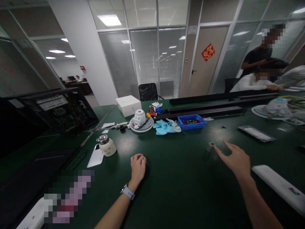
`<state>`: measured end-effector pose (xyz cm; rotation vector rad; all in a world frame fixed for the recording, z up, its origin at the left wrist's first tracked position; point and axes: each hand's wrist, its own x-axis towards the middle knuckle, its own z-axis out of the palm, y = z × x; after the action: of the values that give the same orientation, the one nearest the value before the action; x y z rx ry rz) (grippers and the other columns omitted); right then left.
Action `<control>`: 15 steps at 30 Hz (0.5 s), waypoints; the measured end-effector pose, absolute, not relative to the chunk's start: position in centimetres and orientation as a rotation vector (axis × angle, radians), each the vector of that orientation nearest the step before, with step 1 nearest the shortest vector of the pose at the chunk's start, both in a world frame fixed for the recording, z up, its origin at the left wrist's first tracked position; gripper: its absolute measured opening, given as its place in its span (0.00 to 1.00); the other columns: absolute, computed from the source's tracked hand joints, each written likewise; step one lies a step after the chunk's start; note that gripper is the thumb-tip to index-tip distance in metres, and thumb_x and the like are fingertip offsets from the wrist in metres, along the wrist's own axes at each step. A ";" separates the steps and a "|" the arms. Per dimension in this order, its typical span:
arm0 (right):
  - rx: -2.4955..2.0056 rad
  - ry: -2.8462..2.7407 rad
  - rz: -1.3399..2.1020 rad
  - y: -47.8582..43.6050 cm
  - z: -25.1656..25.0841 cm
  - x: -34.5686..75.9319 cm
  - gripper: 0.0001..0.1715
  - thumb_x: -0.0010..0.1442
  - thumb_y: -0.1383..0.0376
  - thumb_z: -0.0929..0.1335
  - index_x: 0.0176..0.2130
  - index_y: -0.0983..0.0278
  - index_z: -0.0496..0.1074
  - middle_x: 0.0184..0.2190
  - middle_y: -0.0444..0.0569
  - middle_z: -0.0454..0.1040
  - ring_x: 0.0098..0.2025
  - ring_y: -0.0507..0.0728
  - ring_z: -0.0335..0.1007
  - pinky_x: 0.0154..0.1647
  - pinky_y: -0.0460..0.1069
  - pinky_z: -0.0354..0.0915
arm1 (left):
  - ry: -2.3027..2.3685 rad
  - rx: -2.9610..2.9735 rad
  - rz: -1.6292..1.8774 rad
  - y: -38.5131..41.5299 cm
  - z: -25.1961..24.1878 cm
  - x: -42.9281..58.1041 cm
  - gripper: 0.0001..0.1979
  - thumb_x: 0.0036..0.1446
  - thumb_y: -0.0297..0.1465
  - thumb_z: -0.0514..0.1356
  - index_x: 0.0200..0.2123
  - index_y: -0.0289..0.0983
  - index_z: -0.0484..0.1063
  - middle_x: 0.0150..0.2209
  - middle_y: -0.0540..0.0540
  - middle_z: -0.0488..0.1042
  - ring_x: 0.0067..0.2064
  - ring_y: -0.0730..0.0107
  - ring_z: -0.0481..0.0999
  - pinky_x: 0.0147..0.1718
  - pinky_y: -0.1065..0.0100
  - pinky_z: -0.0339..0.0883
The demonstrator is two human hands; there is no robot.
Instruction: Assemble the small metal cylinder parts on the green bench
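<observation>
Curled on the green table [176, 178], my left hand [138, 167] has its fingers closed. A dark spot shows by its fingertips, but what it holds, if anything, is too small to name. My right hand [237, 160] is open, thumb and fingers spread apart. Its thumb tip is close to a small round object [212, 144], pale-rimmed with a dark middle; whether they touch I cannot tell. Left of my left hand stands a cream jar with a silver lid [107, 146], beside a white phone-like slab [95, 158].
Across the table lie a white fan part [140, 121], light blue fan blades [164, 127], a blue tray [192, 122] of wires, a white box [128, 106] and long black bars [205, 111]. White casings [278, 184] flank the right arm. Other people sit and stand at far right.
</observation>
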<state>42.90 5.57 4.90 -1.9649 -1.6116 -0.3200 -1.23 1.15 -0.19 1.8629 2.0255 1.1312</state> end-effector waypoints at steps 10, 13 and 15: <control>-2.430 -1.840 0.153 12.0 9.1 41.1 0.19 0.46 0.53 0.73 0.36 0.62 0.80 0.36 0.59 0.79 0.42 0.70 0.74 0.46 0.63 0.61 | 2.013 1.829 1.140 1.1 0.0 -1.1 0.16 0.60 0.30 0.48 0.26 0.39 0.73 0.44 0.43 0.72 0.49 0.57 0.65 0.51 0.53 0.62; -2.284 -1.928 -0.007 11.0 9.2 39.9 0.19 0.49 0.52 0.72 0.38 0.60 0.80 0.34 0.56 0.80 0.43 0.69 0.74 0.53 0.65 0.56 | 2.010 1.843 1.142 1.1 0.0 -1.0 0.17 0.60 0.30 0.48 0.25 0.39 0.73 0.44 0.43 0.72 0.49 0.57 0.65 0.51 0.53 0.62; -2.077 -2.048 -0.056 9.7 9.3 37.9 0.21 0.50 0.52 0.71 0.41 0.59 0.80 0.35 0.54 0.80 0.44 0.67 0.74 0.57 0.66 0.53 | 2.006 1.850 1.132 1.1 0.1 -1.0 0.17 0.60 0.29 0.48 0.26 0.39 0.73 0.44 0.43 0.72 0.49 0.57 0.65 0.51 0.53 0.61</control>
<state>37.93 9.67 9.29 -2.0772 -2.0476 -0.0559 -0.99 1.11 0.06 1.8496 2.0061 1.1321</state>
